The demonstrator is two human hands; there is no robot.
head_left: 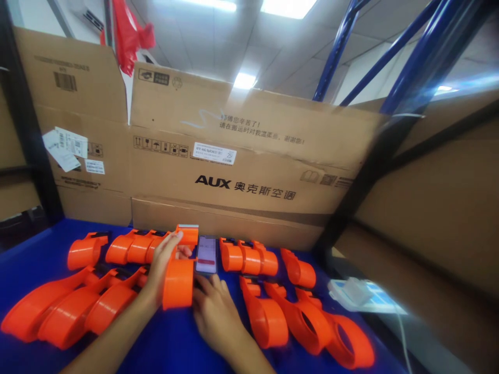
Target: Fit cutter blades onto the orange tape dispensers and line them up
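While both hands work at lower centre, the left hand (161,270) grips an orange dispenser (178,283).
Its fingers wrap the top, fingertips hidden behind. The right hand (212,311) lies flat on the blue surface (163,343), fingers together, just below a phone (206,254). More dispensers (268,317) blur at the frame edges; the box (241,176) behind is cut off.

Glossy orange plastic dispensers (178,283); matt brown cardboard boxes (249,171).

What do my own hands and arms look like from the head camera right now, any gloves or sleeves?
Both are bare: no gloves, rings, watch or sleeves show on the left hand or the right hand. Both forearms run uncovered to the bottom edge of the frame. Nails look short and unpainted.
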